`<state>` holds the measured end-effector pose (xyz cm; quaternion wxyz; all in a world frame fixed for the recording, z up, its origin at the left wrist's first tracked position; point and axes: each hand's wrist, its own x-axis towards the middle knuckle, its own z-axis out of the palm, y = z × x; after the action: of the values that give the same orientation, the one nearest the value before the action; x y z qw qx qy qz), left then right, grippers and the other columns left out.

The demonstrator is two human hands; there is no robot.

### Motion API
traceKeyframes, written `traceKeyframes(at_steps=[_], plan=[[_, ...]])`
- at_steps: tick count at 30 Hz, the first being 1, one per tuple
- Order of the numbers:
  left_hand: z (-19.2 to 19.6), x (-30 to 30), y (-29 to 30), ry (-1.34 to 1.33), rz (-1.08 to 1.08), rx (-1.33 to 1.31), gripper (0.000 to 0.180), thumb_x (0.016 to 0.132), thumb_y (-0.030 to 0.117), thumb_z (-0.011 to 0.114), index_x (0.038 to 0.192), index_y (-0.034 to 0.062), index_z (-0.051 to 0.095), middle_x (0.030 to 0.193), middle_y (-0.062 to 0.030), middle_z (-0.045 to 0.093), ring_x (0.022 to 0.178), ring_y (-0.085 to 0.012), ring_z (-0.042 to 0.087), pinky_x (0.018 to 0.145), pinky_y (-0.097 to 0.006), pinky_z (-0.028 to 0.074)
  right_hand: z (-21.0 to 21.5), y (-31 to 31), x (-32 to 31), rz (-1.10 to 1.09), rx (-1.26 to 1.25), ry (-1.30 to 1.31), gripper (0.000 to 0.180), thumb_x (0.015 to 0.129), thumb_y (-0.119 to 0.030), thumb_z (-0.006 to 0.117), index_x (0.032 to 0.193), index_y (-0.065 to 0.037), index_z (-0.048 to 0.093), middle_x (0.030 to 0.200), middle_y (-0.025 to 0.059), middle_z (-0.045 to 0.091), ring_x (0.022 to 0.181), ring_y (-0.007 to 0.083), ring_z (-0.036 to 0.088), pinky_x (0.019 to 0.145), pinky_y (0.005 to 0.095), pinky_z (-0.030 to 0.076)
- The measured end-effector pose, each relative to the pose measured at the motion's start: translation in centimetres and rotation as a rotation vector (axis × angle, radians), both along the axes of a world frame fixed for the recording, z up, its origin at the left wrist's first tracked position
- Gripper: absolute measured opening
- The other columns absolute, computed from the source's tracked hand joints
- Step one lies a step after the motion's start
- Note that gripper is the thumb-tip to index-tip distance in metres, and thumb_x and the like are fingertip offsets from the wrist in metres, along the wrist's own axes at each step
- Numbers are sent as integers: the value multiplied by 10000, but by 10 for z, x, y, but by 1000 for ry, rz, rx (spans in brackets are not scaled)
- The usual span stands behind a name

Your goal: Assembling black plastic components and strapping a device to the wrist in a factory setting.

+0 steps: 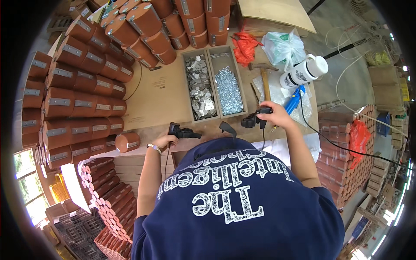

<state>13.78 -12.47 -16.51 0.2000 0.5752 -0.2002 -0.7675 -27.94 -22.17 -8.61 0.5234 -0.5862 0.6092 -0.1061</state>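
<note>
- At the near edge of the workbench (158, 91), your hands were well apart, each closed on a black strapped unit with a cable hanging down.
- Your left hand (164, 141) gripped the left strapped unit (184, 131) by its boxy end, the strap pointing inward; your right hand (278, 116) pinched the right strapped unit (250, 121), near the handle end of the hammer (265, 84).
- The step in hand seemed to be handling these units; whether you were fitting them or setting them down could not be told.
- Beyond them sat the wooden tray (213, 82), with flat metal pieces (199, 82) in its left compartment and shiny fasteners (229, 91) in its right.
- To the right of the hammer lay the blue tool (294, 100); neither appeared to be in your grasp. A single brown cylinder (127, 142) sat left of your left hand, just beside the stacked cylinders (65, 97).
- As a judgement, the next move called for controlling both straps and keeping the cables from snagging before you loosened either hand.
</note>
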Motion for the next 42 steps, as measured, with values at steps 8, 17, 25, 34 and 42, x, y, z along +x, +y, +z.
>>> traceKeyframes(at_steps=[8, 17, 25, 34, 42], plan=[[-22, -24, -7, -797, -358, -485, 627, 563, 243, 587, 1116, 2, 416, 1022, -240, 489, 962, -359, 465, 856, -392, 360, 64, -11, 5, -168, 91, -559, 452, 722, -156, 618, 1145, -121, 464, 742, -13, 532, 535, 52, 467, 442, 182, 360], [132, -89, -53, -581, -153, -973, 701, 600, 220, 697, 1172, -4, 359, 1146, -198, 428, 1106, -271, 384, 919, -338, 310, 96, -12, 60, -227, -25, -969, 433, 751, -82, 579, 1161, -91, 442, 820, 23, 489, 545, 82, 471, 459, 193, 388], [172, -154, -59, -172, -76, -1386, 577, 600, 181, 739, 1061, 73, 410, 918, -106, 517, 812, -216, 542, 711, -299, 428, 132, 10, 93, 307, -432, -563, 429, 700, -119, 645, 1082, -70, 458, 980, 41, 498, 888, 126, 477, 770, 264, 384], [189, -148, -45, -234, -328, -1253, 459, 640, 214, 703, 963, 65, 414, 767, -86, 544, 682, -197, 578, 602, -286, 452, 164, 11, 80, 666, -731, -181, 385, 628, -232, 650, 939, -77, 485, 754, 99, 527, 677, 289, 532, 583, 349, 431], [175, -151, -33, -68, -340, -1248, 478, 636, 221, 715, 968, 55, 412, 753, -52, 514, 683, -124, 538, 607, -250, 442, 160, 15, 76, 784, -869, -258, 340, 599, -215, 690, 850, -46, 535, 692, 93, 524, 622, 265, 525, 536, 319, 415]])
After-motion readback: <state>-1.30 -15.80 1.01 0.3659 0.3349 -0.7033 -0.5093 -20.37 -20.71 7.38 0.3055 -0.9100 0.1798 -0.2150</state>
